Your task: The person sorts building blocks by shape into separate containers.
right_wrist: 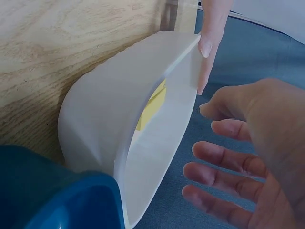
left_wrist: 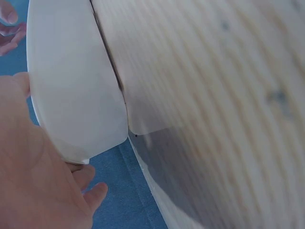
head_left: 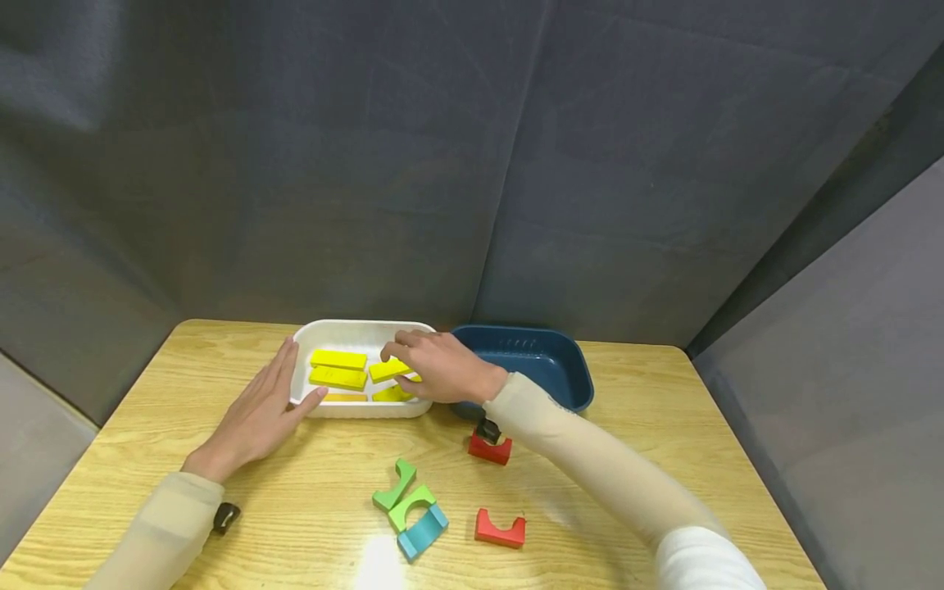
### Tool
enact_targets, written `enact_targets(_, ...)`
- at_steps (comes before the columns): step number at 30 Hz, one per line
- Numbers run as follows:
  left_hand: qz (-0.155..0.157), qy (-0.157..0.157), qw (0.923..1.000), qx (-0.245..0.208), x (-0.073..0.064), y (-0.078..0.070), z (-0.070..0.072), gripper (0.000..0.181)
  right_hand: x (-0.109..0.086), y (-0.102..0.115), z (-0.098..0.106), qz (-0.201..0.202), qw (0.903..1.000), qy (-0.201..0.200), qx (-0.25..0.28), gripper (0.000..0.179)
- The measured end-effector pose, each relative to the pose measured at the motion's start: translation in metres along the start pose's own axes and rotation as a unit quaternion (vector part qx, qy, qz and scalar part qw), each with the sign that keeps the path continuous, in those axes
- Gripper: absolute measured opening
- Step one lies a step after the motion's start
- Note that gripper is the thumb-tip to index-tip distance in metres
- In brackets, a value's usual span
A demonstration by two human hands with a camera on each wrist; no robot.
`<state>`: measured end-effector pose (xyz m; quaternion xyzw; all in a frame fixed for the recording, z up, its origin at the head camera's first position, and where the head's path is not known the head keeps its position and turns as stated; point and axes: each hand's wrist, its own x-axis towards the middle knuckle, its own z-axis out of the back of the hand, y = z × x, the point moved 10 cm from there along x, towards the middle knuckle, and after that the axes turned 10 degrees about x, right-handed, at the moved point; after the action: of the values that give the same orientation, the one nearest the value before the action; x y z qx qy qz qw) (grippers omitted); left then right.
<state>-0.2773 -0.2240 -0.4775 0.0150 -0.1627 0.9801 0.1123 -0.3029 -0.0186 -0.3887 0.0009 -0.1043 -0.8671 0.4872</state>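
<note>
A white basket (head_left: 347,410) stands at the back of the table with several yellow blocks (head_left: 338,359) lying in it, and an orange block (head_left: 347,398) near its front wall. My left hand (head_left: 258,410) rests against the basket's left end, its fingers straight along the rim and its thumb at the front edge. Over the right part of the basket hovers my right hand (head_left: 442,366), above two of the yellow blocks. In the right wrist view its fingers (right_wrist: 224,181) are spread and loosely bent, with nothing between them and the thumb.
A dark blue basket (head_left: 583,393) stands right of the white one, partly behind the right arm. Nearer the front lie two red arch blocks (head_left: 500,533), two green arch blocks (head_left: 398,483) and a blue arch block (head_left: 423,534). Grey curtain (head_left: 332,164) hangs behind the table.
</note>
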Motion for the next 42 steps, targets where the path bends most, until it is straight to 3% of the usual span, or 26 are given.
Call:
enact_targets(19,-0.002,-0.005,1.0000,0.004,0.001,0.002,0.000,0.101,-0.020,0.006,0.003,-0.016,0.9999,0.003,0.005,0.040)
enact_targets(31,0.000,-0.003,1.0000,0.002,0.002,0.003,0.000,0.101,-0.048,0.005,0.009,-0.007,0.9992,-0.027,0.029,0.035)
enact_targets(42,0.000,-0.003,1.0000,0.005,0.001,0.005,0.002,0.100,-0.073,-0.003,0.016,-0.031,0.9979,-0.045,0.035,0.037)
